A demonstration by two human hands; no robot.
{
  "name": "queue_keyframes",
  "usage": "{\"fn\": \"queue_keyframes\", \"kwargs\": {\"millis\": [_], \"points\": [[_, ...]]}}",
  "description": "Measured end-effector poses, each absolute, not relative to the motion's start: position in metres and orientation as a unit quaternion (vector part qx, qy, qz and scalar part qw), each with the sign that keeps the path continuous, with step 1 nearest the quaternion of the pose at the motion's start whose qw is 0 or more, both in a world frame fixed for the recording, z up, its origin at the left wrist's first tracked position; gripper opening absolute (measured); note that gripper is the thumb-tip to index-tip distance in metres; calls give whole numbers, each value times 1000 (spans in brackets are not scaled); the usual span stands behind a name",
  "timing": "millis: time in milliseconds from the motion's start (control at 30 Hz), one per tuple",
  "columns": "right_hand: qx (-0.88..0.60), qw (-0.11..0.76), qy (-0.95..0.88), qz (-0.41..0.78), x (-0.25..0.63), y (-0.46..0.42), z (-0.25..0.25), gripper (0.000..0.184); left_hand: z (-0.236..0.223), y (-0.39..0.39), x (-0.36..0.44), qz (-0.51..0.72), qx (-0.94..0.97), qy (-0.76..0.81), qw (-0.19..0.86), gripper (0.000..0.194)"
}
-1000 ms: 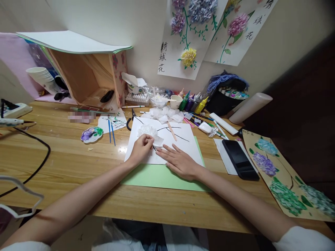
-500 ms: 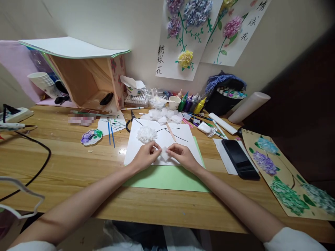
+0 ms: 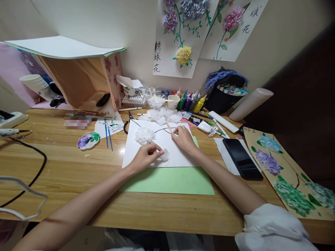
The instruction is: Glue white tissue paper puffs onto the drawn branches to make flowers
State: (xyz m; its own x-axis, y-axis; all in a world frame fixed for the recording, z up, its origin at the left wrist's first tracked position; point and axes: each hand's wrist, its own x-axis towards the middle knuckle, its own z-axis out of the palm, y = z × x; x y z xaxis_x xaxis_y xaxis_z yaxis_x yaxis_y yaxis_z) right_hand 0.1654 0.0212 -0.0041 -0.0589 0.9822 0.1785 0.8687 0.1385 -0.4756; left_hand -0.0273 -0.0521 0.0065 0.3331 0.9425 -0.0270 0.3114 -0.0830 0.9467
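Observation:
A thin white tissue square (image 3: 165,155) is pinched in my left hand (image 3: 146,157), just above the lower part of the white paper sheet (image 3: 131,151). My right hand (image 3: 184,141) has its fingers closed on the lower end of a flat wooden craft stick (image 3: 169,128) at the sheet's upper right. On the sheet, left of the stick, sits a round white cluster of crumpled tissue (image 3: 144,135). Drawn black branch lines run beside it. Behind the sheet lies a heap of loose tissue squares (image 3: 163,114).
Green paper (image 3: 167,183) lies under the white sheet. Black-handled scissors (image 3: 126,126), blue brushes (image 3: 110,137) and a paint palette (image 3: 88,140) are on the left. Paint bottles (image 3: 187,101) and a paper cup (image 3: 173,101) stand behind. A phone (image 3: 242,158) lies right.
My right hand has let go of the tissue square and moved up and forward to the craft stick. My left hand keeps the tissue. The view has shifted slightly.

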Motion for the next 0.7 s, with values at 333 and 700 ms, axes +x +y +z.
{"fn": "queue_keyframes", "kwargs": {"millis": [333, 700], "points": [[-642, 286, -684, 199, 193, -4, 17, 8, 0, -47, -28, 322, 681, 552, 356, 27], [-459, 592, -476, 460, 197, -22, 4, 17, 3, -50, -25, 322, 675, 498, 439, 32]]}}
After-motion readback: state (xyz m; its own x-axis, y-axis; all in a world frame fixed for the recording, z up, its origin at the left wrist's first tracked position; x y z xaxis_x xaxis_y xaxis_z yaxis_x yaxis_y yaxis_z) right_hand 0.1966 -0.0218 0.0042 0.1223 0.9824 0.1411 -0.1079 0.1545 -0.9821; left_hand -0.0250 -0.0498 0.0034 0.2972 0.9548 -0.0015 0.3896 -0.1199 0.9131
